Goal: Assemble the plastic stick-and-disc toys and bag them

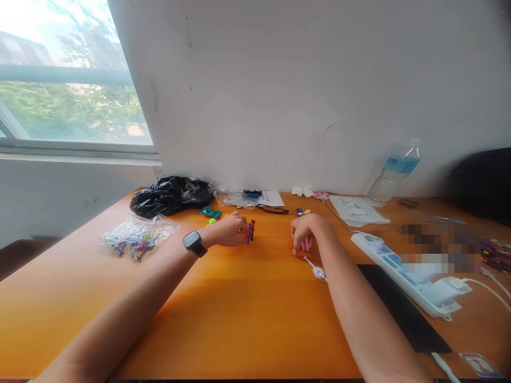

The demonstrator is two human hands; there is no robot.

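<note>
My left hand [230, 231], with a dark watch [194, 243] on its wrist, is low over the table with its fingers curled in. Close by its fingertips stand or lie a thin blue piece [248, 234] and a thin red and dark piece [253, 229]. Whether the hand grips anything is hidden. Bright green [212, 221] and yellow bits lie partly behind this wrist. My right hand [307, 233] is bent down, fingers closed and tips near the tabletop; I cannot make out anything in them. Just below it is a small white round item with a thin stem [318, 272].
A clear bag of colourful pieces [138, 242] lies left, before a black plastic bag [171, 196]. A green wrapper [209, 211] and papers [272, 198] are at the back. On the right are a power strip [393, 266], a black mat [399, 303] and a clear bottle [393, 175].
</note>
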